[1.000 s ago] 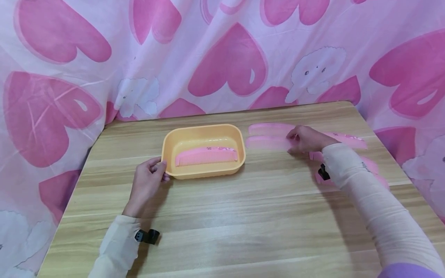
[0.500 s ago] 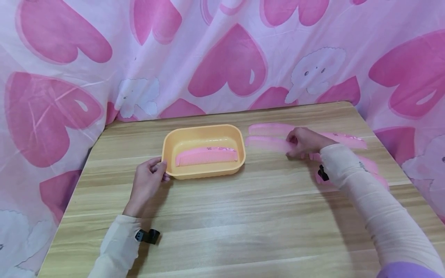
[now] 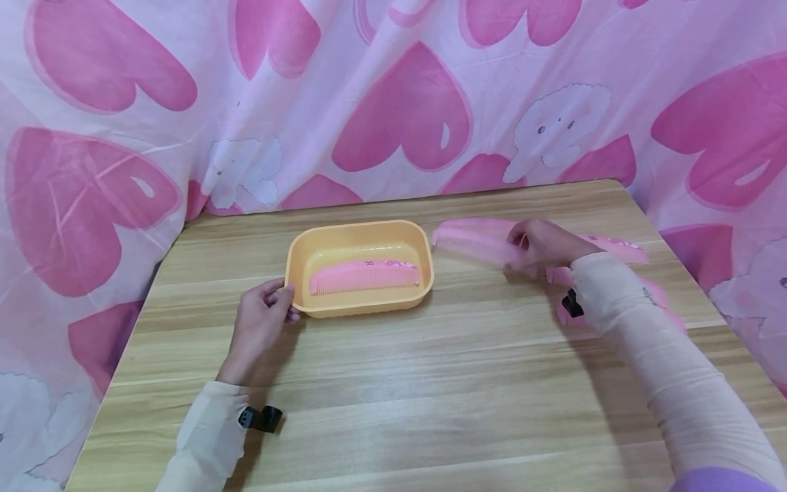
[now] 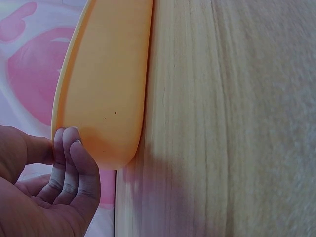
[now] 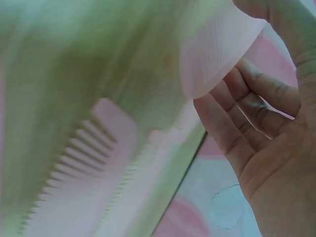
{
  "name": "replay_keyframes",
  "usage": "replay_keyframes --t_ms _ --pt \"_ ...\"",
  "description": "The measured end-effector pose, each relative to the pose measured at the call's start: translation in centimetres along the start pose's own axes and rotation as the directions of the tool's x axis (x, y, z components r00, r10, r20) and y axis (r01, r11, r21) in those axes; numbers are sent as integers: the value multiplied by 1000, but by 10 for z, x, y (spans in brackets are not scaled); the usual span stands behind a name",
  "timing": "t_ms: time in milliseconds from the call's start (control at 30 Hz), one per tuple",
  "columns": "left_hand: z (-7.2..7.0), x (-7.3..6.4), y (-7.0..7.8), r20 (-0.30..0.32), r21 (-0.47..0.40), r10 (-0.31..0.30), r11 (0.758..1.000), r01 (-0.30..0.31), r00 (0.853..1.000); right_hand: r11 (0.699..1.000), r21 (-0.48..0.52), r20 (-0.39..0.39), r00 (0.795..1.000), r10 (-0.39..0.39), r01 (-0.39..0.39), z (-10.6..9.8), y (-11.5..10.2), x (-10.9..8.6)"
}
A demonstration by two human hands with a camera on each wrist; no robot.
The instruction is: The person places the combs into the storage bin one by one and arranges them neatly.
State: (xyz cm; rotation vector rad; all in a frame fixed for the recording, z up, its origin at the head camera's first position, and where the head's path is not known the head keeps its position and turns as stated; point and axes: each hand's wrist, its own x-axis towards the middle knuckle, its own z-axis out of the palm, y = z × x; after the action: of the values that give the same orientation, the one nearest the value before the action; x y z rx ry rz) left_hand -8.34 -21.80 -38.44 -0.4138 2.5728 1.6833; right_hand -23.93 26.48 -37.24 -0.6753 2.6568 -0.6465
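My left hand grips the left end of a yellow-orange plastic tray, thumb at the rim and fingertips on its outer wall in the left wrist view. A pink comb with a printed pattern lies inside the tray. To the right of it, my right hand pinches one end of another pink comb, its far end tilted up close to the tray's right side. Behind the held comb, and partly covered by it, lies a further pink comb.
Several more pink combs lie at the right of the wooden table, among them a patterned comb behind the right wrist; my right forearm hides parts of them. A pink heart-print curtain hangs along the back and sides.
The comb in my right hand has lifted from the table, its left end rising over the comb behind. My left hand and the tray have stayed in place.
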Motion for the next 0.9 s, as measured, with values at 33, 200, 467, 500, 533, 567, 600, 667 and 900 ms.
replay_keyframes --t_ms 33,200,467,500,533,567,600,667,900 --pt "0 0 0 0 -2 4 1000 -4 1000 1000 3 -8 1000 -5 5 -2 -1 1" --pt "0 0 0 -2 -2 0 1000 0 1000 999 -7 -34 998 -49 48 -9 -11 7" --pt "2 1 -1 -8 -11 -22 1000 22 1000 999 -19 -12 999 -32 32 -23 -25 11" --pt "2 1 -1 -7 -12 -18 1000 18 1000 999 -23 -13 999 -31 31 -24 -26 10" --pt "2 1 -1 -5 -13 -16 1000 16 1000 999 -26 -14 999 -29 29 -26 -27 10" --pt "3 1 -1 -4 -15 -15 1000 15 1000 1000 -20 -14 1000 -22 22 -27 -27 10" --pt "3 1 -1 -2 -15 -15 1000 15 1000 1000 -16 -16 1000 -17 16 -28 -27 9" --pt "2 0 0 -2 -14 -16 1000 16 1000 1000 -19 -25 1000 -12 11 -30 -28 9" --pt "1 0 1 -8 -11 -25 1000 25 1000 995 -71 -57 995 -79 75 -35 -40 17"
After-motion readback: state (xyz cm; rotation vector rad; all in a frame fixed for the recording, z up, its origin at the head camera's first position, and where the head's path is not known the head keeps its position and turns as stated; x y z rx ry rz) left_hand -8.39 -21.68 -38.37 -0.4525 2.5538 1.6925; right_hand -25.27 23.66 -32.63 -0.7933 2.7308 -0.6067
